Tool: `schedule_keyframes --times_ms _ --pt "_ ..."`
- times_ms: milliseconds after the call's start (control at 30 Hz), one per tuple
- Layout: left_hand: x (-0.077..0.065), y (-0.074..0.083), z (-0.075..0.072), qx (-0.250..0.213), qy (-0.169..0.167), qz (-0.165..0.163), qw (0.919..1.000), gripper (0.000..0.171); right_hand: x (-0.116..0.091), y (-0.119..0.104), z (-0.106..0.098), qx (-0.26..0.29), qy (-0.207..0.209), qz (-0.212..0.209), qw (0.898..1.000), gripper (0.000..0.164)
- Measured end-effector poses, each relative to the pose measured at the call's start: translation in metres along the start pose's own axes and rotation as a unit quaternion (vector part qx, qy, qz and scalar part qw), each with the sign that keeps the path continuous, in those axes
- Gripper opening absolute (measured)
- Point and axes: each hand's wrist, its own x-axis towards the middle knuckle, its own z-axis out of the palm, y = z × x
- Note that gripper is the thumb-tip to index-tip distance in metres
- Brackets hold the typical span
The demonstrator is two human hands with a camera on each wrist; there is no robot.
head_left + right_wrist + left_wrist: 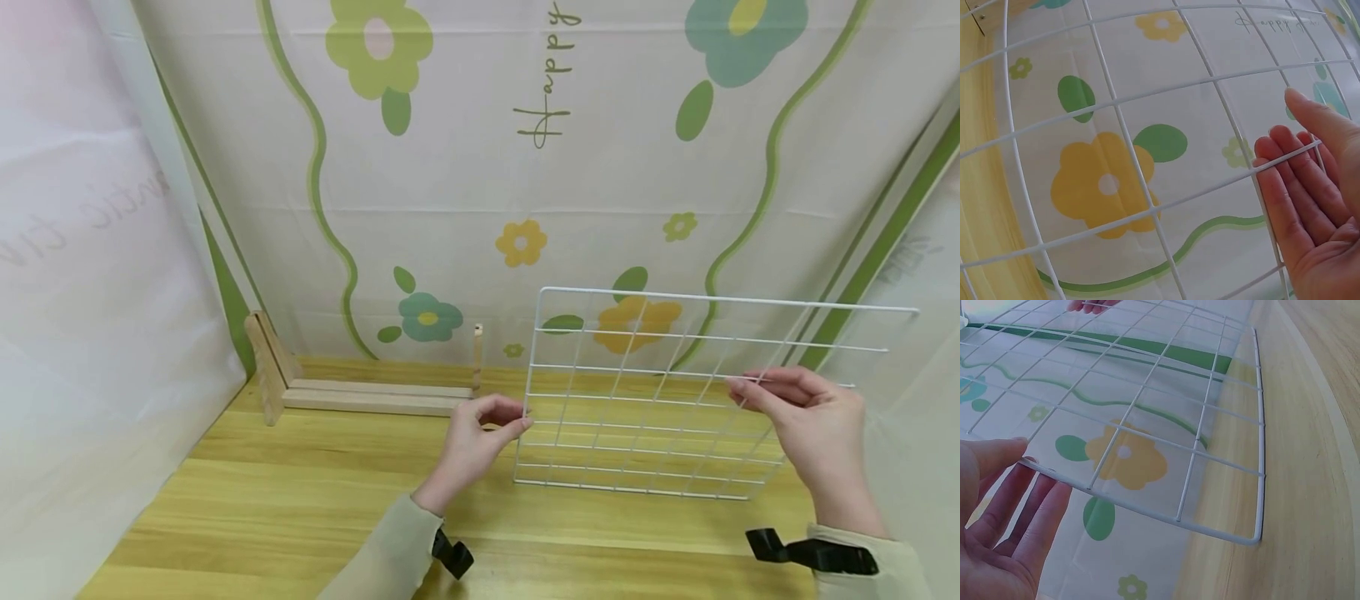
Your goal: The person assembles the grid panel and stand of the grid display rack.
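A white wire grid panel (630, 489) stands tilted, its lower edge close to the wooden table. My left hand (480, 433) pinches the outer wire on its left side between thumb and fingers. Seen from the left wrist, the thumb lies over the frame wire (1210, 530) and the fingers are beneath it. My right hand (817, 425) holds the inner wires toward the panel's right side. In the right wrist view, that hand's fingers (1285, 200) reach around a crossing of the wires, with the thumb on the other side.
A light wooden frame (375, 402) with an upright at each end stands at the back left of the table (300, 500). Behind it hangs a white cloth (450, 183) printed with flowers, and more cloth closes off both sides.
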Motion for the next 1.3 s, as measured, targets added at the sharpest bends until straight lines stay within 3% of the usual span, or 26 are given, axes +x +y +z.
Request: schedule_keyframes --times_ms 467,1300 --pt "-0.006 0.000 -0.004 -0.007 0.005 0.009 0.9999 0.011 -0.007 -0.006 0.006 -0.013 0.021 -0.006 1.000 0.019" --pt "-0.034 0.015 -0.029 -0.009 0.001 -0.028 0.9996 0.009 -0.037 -0.017 0.024 0.035 0.026 -0.015 0.999 0.019"
